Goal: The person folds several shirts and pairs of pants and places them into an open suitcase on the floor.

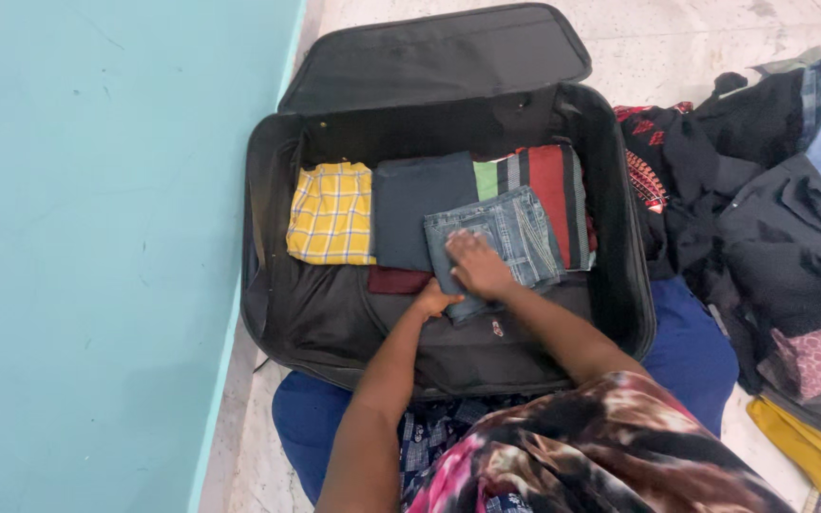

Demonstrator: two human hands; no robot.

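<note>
Left hand: left hand (432,300) curled under the near edge of the folded jeans (496,249), fingers hidden; whether it grips cannot be told.
Right hand: right hand (478,265) flat and open, palm down on the jeans.
Step, as judged: jeans being settled; smoothing seems needed.
Jeans: inside the open suitcase (325,313), overlapping the dark folded cloth (417,204).
Beyond: yellow checked shirt (332,213), striped cloth (548,180).

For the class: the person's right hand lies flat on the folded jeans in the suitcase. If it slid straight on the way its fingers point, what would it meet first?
The right hand points up and left across the folded jeans. Past their edge it would probably meet the dark grey folded garment first, though depth is unclear.
</note>
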